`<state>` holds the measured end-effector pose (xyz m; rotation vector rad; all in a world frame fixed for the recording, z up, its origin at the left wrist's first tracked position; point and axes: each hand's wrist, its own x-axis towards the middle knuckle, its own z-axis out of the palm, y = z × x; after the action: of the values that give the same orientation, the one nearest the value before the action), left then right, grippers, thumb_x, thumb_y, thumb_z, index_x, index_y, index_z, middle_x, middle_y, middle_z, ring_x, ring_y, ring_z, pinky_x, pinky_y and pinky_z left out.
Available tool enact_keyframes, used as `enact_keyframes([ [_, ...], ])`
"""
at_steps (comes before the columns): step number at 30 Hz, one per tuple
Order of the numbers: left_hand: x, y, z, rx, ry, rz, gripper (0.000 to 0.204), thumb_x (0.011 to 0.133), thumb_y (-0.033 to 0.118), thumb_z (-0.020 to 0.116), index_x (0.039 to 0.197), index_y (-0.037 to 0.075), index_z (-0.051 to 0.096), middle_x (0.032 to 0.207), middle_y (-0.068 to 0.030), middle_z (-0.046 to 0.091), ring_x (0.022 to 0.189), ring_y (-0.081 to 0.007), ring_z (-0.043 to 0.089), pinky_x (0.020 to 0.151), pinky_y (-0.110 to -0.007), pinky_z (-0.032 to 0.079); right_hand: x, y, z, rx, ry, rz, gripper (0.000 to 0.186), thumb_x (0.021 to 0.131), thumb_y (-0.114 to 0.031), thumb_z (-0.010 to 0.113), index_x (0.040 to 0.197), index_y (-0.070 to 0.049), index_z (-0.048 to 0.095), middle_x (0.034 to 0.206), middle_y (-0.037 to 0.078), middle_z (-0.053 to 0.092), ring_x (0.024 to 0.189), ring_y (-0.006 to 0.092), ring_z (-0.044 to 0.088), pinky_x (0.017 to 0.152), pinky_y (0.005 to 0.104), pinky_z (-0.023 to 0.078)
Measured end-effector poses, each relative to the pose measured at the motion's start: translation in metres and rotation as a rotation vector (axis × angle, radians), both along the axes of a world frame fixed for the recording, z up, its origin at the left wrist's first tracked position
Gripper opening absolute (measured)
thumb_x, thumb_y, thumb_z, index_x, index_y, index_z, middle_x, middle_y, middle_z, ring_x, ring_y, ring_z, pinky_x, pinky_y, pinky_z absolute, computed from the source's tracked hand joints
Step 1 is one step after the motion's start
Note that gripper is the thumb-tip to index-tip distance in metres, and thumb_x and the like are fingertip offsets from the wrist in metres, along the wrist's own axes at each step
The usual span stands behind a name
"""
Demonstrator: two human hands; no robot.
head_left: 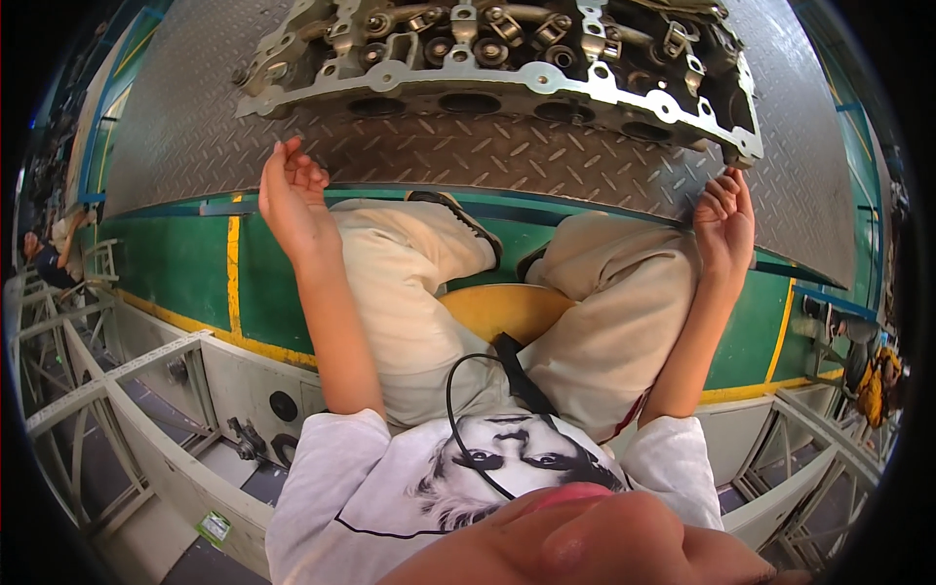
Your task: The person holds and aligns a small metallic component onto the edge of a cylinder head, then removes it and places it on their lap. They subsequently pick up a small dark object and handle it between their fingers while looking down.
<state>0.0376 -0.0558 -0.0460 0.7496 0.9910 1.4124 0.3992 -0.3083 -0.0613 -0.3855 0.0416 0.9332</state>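
A metal engine cylinder head [536,76] with rocker arms and rollers along its top lies on a diamond-plate steel tabletop [458,146]. My left hand [295,195] is raised at the table's near edge, below the left end of the cylinder head and apart from it. Its fingers are loosely bent with gaps between them, and nothing shows in them. At the cylinder head's near right corner is my right hand [723,219]. Its index fingertip reaches up to that corner and seems to touch it, while the other fingers curl loosely and hold nothing visible.
I sit on a yellow stool [509,310] over a green floor [185,268] with yellow lines. Pale metal frames [136,366] stand behind me on both sides. Other people are far left [58,258] and far right [863,356]. A black cable [450,405] hangs over my shirt.
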Motion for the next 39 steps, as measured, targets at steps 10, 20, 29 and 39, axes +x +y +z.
enact_keyframes([
  [10,0.014,-0.007,0.012,0.174,0.101,0.120,0.023,0.092,0.023,0.052,0.096,0.000,0.056,0.076,-0.0033,0.054,0.062,-0.0101,0.047,0.054,-0.023,0.038,0.002,0.008,0.009,0.088,-0.047,-0.040,0.014,0.096,-0.012,0.045,0.086,-0.003,0.047,0.068,0.000,0.041,0.058,0.0088,0.034,0.049,0.0206,0.030],
  [20,0.016,-0.017,0.019,0.296,0.147,0.241,0.025,0.093,0.025,0.049,0.098,0.000,0.054,0.077,-0.0042,0.051,0.061,-0.0104,0.044,0.053,-0.022,0.036,-0.008,0.007,0.021,0.219,-0.132,-0.078,0.013,0.096,-0.011,0.046,0.097,0.000,0.052,0.070,0.001,0.045,0.058,0.0091,0.035,0.049,0.0205,0.031],
  [29,0.013,-0.019,0.018,0.316,0.113,0.189,0.026,0.092,0.025,0.050,0.092,0.000,0.054,0.072,-0.0034,0.049,0.060,-0.0106,0.043,0.053,-0.023,0.035,-0.008,-0.004,0.019,0.260,-0.150,-0.088,0.014,0.095,-0.010,0.046,0.093,0.001,0.055,0.070,0.001,0.045,0.059,0.0092,0.036,0.050,0.0215,0.031],
  [39,0.007,-0.011,0.013,0.229,0.097,0.098,0.023,0.091,0.023,0.051,0.090,0.001,0.056,0.070,-0.0014,0.049,0.060,-0.0087,0.041,0.053,-0.022,0.034,-0.004,-0.009,0.015,0.228,-0.201,-0.104,0.014,0.094,-0.011,0.048,0.093,0.001,0.056,0.069,0.001,0.044,0.060,0.0092,0.037,0.052,0.0217,0.033],
])
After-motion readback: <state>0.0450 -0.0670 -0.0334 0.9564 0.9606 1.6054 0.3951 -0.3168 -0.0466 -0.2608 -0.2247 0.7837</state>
